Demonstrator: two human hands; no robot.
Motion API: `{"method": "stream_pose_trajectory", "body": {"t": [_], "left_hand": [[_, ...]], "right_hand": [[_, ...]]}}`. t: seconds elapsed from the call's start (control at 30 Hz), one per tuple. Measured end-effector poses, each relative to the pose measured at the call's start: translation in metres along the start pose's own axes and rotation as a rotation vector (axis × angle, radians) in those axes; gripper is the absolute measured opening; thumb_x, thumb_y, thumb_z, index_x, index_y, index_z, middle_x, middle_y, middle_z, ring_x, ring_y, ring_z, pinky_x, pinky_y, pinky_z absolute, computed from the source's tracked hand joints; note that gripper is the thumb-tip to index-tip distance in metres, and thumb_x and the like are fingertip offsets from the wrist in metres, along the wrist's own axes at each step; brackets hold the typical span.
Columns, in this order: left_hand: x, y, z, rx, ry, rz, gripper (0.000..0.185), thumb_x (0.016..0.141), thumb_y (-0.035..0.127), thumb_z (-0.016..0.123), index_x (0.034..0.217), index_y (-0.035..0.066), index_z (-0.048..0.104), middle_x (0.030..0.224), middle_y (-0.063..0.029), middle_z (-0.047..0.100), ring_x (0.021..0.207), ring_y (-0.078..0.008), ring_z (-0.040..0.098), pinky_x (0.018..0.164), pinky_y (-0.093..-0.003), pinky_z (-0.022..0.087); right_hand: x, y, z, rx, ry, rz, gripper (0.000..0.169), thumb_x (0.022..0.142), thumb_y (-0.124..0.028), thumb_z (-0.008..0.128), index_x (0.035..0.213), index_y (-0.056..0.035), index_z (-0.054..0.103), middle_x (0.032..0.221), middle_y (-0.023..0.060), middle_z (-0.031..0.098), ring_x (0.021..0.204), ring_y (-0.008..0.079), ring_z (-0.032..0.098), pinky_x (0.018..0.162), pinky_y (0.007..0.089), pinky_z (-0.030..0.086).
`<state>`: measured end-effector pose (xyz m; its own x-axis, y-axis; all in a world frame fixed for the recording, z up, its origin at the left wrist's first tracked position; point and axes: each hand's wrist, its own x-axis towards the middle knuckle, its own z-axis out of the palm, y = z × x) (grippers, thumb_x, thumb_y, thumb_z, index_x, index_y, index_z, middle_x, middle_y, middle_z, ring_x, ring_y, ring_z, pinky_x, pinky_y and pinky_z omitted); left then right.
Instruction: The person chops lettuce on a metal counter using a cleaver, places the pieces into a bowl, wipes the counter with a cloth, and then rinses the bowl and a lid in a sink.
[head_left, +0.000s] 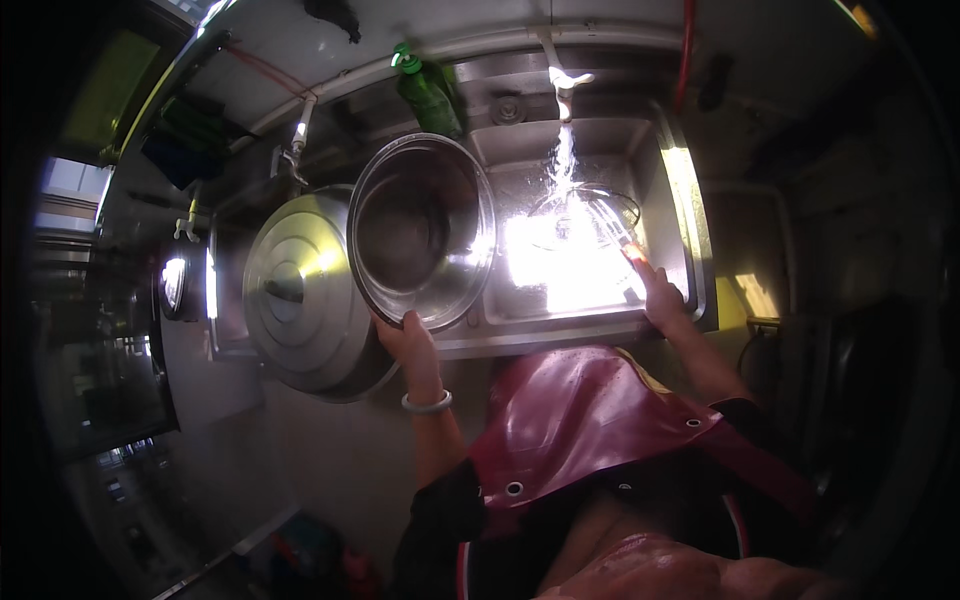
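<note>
My left hand (414, 352) grips the near rim of a deep stainless steel bowl (401, 240), which is tilted so that its inside faces me. Nothing shows in the bowl. My right hand (664, 301) is closed around the handle of a long-handled wire utensil (611, 219), apparently a strainer with a round head. Its head is in the right sink basin (637, 150), below a running tap (564, 88). Water (564, 154) falls onto or near the head. Strong glare hides much of the head and the basin floor.
A large metal pot lid (289, 322) with a knob lies at the left sink, overlapped by the bowl. A green pump bottle (429, 97) stands behind the bowl. Another tap (296, 142) is at back left. A red hose or pipe (685, 56) runs down the wall.
</note>
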<state>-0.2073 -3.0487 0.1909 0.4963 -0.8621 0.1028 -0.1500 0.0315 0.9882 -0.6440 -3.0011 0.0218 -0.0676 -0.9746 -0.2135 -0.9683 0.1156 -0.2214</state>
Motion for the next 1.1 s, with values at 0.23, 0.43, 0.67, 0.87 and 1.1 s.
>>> {"method": "stream_pose_trajectory", "body": {"t": [0.23, 0.43, 0.67, 0.87, 1.1], "left_hand": [[-0.015, 0.016, -0.026, -0.107, 0.039, -0.075, 0.067, 0.079, -0.007, 0.042, 0.145, -0.01, 0.031, 0.139, -0.0193, 0.048, 0.125, -0.0262, 0.049, 0.11, -0.0302, 0.031], [-0.023, 0.019, -0.034, -0.129, 0.044, -0.171, 0.064, 0.08, -0.007, 0.043, 0.143, -0.01, 0.034, 0.138, -0.0176, 0.05, 0.124, -0.0252, 0.05, 0.11, -0.0298, 0.031], [-0.032, 0.014, -0.055, -0.159, 0.144, -0.204, 0.061, 0.082, -0.008, 0.043, 0.143, -0.01, 0.036, 0.139, -0.0169, 0.049, 0.125, -0.024, 0.05, 0.111, -0.0315, 0.032], [-0.028, 0.011, -0.063, -0.243, 0.238, -0.23, 0.049, 0.084, -0.005, 0.052, 0.132, -0.009, 0.044, 0.124, -0.0109, 0.054, 0.112, -0.0185, 0.052, 0.102, -0.0307, 0.038], [-0.023, 0.015, -0.044, -0.319, 0.257, -0.339, 0.049, 0.09, 0.001, 0.054, 0.136, -0.008, 0.04, 0.13, -0.0125, 0.051, 0.116, -0.0197, 0.05, 0.105, -0.0315, 0.035]], "right_hand": [[-0.025, -0.032, -0.068, 0.106, 0.232, -0.097, 0.093, 0.077, 0.006, 0.057, 0.155, -0.0341, 0.023, 0.099, 0.0163, 0.053, 0.076, 0.0378, 0.063, 0.065, 0.0491, 0.053], [-0.01, -0.031, -0.06, -0.017, -0.067, -0.015, 0.094, 0.078, 0.006, 0.056, 0.154, -0.0373, 0.022, 0.098, 0.0158, 0.054, 0.081, 0.0386, 0.063, 0.07, 0.0468, 0.053], [-0.073, -0.031, -0.083, 0.331, 0.06, 0.014, 0.095, 0.072, 0.013, 0.055, 0.153, -0.0305, 0.034, 0.095, 0.0154, 0.056, 0.082, 0.0364, 0.059, 0.071, 0.0415, 0.049], [-0.12, -0.004, -0.066, 0.797, 0.183, -0.013, 0.089, 0.071, 0.016, 0.043, 0.154, -0.0163, 0.035, 0.109, 0.0039, 0.061, 0.075, 0.0102, 0.051, 0.068, 0.0233, 0.044], [-0.115, -0.03, -0.039, 0.731, 0.132, 0.142, 0.09, 0.072, 0.013, 0.047, 0.154, -0.0246, 0.036, 0.099, 0.0107, 0.064, 0.073, 0.0195, 0.056, 0.069, 0.0283, 0.048]]}}
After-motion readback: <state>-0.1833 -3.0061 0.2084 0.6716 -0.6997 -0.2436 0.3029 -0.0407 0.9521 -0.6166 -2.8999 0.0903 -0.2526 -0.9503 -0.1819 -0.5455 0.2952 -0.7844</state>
